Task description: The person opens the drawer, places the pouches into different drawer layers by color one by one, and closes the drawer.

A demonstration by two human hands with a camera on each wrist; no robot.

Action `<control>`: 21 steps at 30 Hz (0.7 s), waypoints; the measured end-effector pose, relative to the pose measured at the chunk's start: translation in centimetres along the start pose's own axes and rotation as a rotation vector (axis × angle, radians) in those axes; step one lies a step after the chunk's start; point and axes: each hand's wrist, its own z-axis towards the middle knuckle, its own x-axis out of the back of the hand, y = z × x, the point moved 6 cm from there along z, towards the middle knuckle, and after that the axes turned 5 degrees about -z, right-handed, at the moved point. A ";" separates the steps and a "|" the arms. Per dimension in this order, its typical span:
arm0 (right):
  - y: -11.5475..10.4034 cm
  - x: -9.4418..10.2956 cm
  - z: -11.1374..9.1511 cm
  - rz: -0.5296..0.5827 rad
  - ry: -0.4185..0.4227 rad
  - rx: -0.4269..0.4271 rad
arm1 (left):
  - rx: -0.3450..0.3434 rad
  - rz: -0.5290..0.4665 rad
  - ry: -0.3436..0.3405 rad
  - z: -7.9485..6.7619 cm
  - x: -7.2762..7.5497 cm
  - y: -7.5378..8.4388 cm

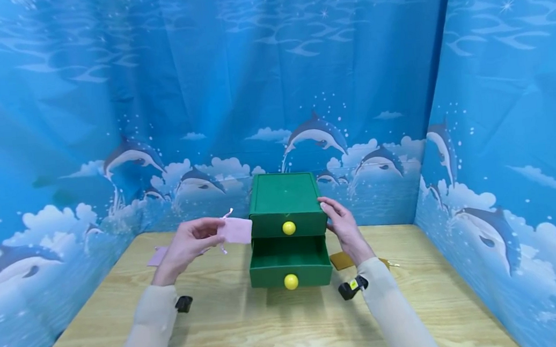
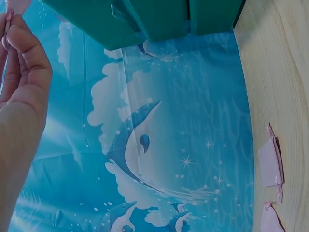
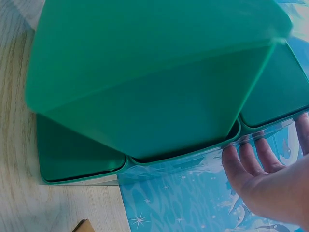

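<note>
On one wooden desk (image 1: 250,331), just one green drawer cabinet (image 1: 285,192), with three drawer bays (image 3: 79,150) in the right wrist view and one pulled-out drawer (image 1: 266,277). In the head view, two round yellow knobs: one upper knob (image 1: 289,227), one lower knob (image 1: 291,281). Three pink drawstring pouches in all: one held pouch (image 1: 236,231), plus one whole pouch (image 2: 270,162) and one cropped pouch (image 2: 271,220) in the left wrist view. At least one mustard drawstring pouch (image 1: 341,261), partly hidden; impossible to tell whether one or two. Two grips: one left grip (image 1: 186,247), one right grip (image 1: 343,225). Two pale sleeves (image 1: 148,322). Two black wrist cameras: one left camera (image 1: 184,303), one right camera (image 1: 346,291).
</note>
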 end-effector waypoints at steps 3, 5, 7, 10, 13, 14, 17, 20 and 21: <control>-0.3 -0.1 -0.3 0.002 -0.006 -0.009 | -0.027 -0.015 -0.038 0.1 -0.7 0.2; -1.0 -0.2 -0.9 0.000 -0.018 -0.018 | -0.033 -0.021 -0.058 0.2 -1.1 0.3; -1.6 -0.4 -1.4 -0.003 -0.031 -0.025 | -0.032 -0.017 -0.075 0.3 -1.5 0.3; -2.1 -0.5 -1.8 -0.006 -0.041 -0.032 | -0.017 0.004 -0.088 0.4 -2.0 0.1; -2.0 -0.5 -1.7 0.000 -0.041 -0.034 | -0.012 0.004 -0.100 0.6 -2.5 0.0; -2.0 -0.5 -1.7 0.003 -0.041 -0.034 | -0.011 0.002 -0.103 0.6 -2.7 0.0; -2.0 -0.4 -1.7 0.006 -0.039 -0.032 | -0.016 -0.019 -0.119 0.7 -3.5 0.0; -1.9 -0.5 -1.7 0.005 -0.037 -0.030 | -0.030 -0.014 -0.136 0.8 -4.2 -0.1; -1.9 -0.5 -1.7 0.003 -0.035 -0.028 | -0.036 -0.013 -0.143 0.8 -4.4 -0.1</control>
